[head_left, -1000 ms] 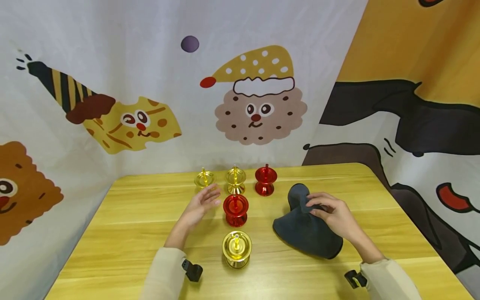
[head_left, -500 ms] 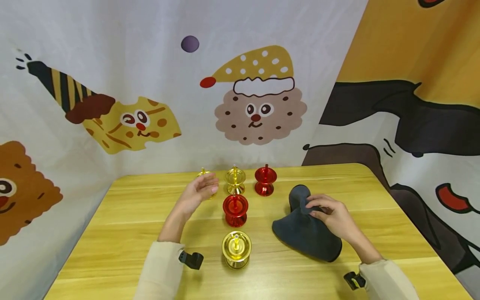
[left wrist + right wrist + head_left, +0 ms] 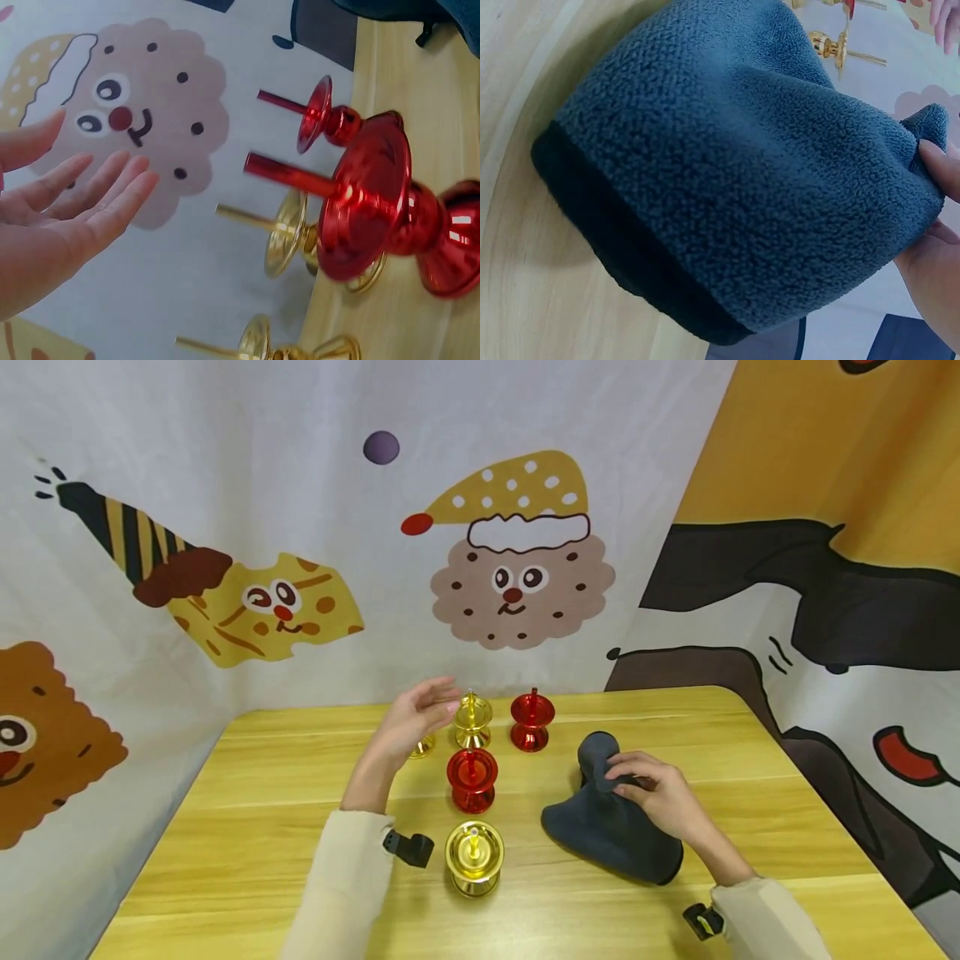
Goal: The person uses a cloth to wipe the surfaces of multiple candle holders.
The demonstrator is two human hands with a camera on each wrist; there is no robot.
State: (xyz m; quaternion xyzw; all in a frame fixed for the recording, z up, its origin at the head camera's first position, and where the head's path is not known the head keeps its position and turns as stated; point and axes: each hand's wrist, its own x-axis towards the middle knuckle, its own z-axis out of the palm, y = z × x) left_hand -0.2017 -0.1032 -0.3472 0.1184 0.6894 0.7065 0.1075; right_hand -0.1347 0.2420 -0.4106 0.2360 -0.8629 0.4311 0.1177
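— And the right hand [image 3: 666,792]?
— It's pinching the fuzzy blue-grey cloth [image 3: 611,833] by its bunched top, and that cloth is flaring out over the right side of the pale wooden desk [image 3: 247,852]!
— What about the left hand [image 3: 407,723]?
— That one's hovering, fingers loosely extended, partly covering a shiny gold pedestal dish [image 3: 423,747] at the back! A matching gold pedestal dish [image 3: 473,724] is standing just beside it, and a glossy red pedestal dish [image 3: 472,781] is standing in front.

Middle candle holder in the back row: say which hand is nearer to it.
Left. The left hand hovers just left of the candle holder; the right hand is farther off, to its right, pinching the dark cloth.
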